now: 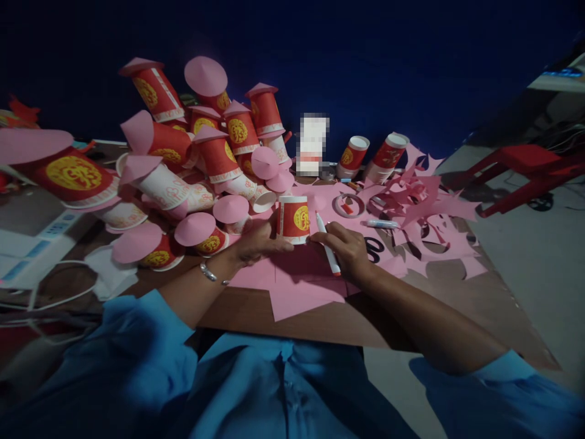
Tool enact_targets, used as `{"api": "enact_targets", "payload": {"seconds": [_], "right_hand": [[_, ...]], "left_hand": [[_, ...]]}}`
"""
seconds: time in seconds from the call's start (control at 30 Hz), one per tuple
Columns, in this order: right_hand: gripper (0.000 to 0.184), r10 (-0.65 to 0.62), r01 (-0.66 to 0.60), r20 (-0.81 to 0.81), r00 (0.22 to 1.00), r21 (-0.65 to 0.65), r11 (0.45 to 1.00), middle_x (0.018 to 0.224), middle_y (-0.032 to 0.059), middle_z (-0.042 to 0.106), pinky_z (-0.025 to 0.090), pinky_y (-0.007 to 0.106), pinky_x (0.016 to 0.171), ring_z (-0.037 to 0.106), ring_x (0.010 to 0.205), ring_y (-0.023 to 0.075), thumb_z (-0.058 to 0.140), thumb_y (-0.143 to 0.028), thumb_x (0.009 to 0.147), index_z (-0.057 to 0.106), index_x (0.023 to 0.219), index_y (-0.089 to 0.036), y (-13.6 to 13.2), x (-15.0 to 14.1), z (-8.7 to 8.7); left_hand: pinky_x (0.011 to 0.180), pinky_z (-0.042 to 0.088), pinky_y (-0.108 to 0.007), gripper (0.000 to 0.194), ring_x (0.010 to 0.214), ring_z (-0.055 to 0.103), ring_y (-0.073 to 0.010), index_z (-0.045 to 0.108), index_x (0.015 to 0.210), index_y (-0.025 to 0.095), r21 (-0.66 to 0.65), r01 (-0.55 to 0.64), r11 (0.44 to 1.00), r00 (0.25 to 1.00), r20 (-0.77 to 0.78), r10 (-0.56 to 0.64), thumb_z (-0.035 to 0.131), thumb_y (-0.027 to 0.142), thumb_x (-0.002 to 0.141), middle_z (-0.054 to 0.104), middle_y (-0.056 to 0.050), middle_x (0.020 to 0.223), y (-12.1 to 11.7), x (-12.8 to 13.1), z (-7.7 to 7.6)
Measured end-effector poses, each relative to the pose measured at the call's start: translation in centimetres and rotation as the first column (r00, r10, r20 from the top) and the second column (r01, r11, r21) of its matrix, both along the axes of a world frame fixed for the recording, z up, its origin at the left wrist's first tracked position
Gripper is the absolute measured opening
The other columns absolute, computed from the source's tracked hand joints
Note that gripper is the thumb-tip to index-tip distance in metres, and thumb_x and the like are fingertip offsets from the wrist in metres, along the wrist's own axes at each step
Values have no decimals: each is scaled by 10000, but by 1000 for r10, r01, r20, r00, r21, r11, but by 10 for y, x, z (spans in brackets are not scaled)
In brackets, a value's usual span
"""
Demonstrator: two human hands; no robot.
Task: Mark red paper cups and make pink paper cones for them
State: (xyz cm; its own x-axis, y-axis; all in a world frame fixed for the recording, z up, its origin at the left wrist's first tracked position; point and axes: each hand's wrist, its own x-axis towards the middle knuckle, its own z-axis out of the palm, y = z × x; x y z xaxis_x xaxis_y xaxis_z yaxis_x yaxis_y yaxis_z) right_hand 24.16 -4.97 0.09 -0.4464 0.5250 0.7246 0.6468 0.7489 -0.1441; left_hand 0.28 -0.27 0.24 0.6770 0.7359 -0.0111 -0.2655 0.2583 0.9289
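Observation:
In the middle of the head view, a red and white paper cup [292,219] with a yellow emblem is held upright over pink paper sheets. My left hand [260,245] is closed around its left side and lower edge. A white marker [327,245] with a red end sits in the grip of my right hand [346,247], its pale tip pointing up beside the cup. The right fingertips reach the cup's lower right edge. Black scissor handles [375,249] lie just right of that hand. Pink paper [301,300] spreads beneath both hands.
Stacked cups with pink paper cones [219,152] crowd the left side. Two bare cups [353,157] stand at the back right near a tape roll [348,206], a capped pen [382,224] and pink scraps [425,207]. A red stool [525,167] is on the floor at right.

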Motion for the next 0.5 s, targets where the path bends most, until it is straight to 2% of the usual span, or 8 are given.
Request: {"api": "enact_targets", "payload": {"seconds": [0.1, 0.23, 0.37, 0.5], "right_hand": [[160, 14, -14, -10, 1000, 13, 1000, 797, 11, 559, 352, 255, 582, 507, 652, 133, 588, -143, 1014, 745, 1030, -168, 0, 0, 0], [166, 3, -4, -16, 1000, -13, 1000, 823, 8, 585, 367, 246, 589, 527, 664, 130, 594, -159, 1017, 737, 1093, -197, 1, 1, -4], [199, 10, -11, -44, 999, -24, 1000, 855, 18, 635, 408, 245, 603, 571, 683, 132, 574, -190, 1041, 706, 1191, -197, 2, 3, -4], [305, 20, -18, -77, 997, 23, 1000, 858, 28, 648, 470, 254, 621, 609, 706, 150, 573, -317, 1066, 657, 1331, -192, 3, 5, 2]], "left_hand": [[1191, 421, -576, 952, 1383, 594, -398, 492, 1516, 234, 23, -17, 1000, 999, -51, 18, 933, 267, 673, 678, -170, 1432, 1, 2, -1], [1175, 441, -567, 928, 1359, 617, -388, 507, 1497, 222, 29, -30, 999, 999, -40, 31, 934, 261, 675, 699, -172, 1396, 2, 2, -3], [1124, 492, -569, 797, 1233, 701, -366, 581, 1405, 194, 10, -13, 1000, 1000, -12, 13, 923, 242, 686, 750, -168, 1286, 4, 1, -2], [1128, 503, -537, 736, 1213, 715, -332, 613, 1334, 206, 1, -34, 999, 999, 16, 34, 931, 203, 671, 748, -143, 1294, 5, 0, 1]]}}
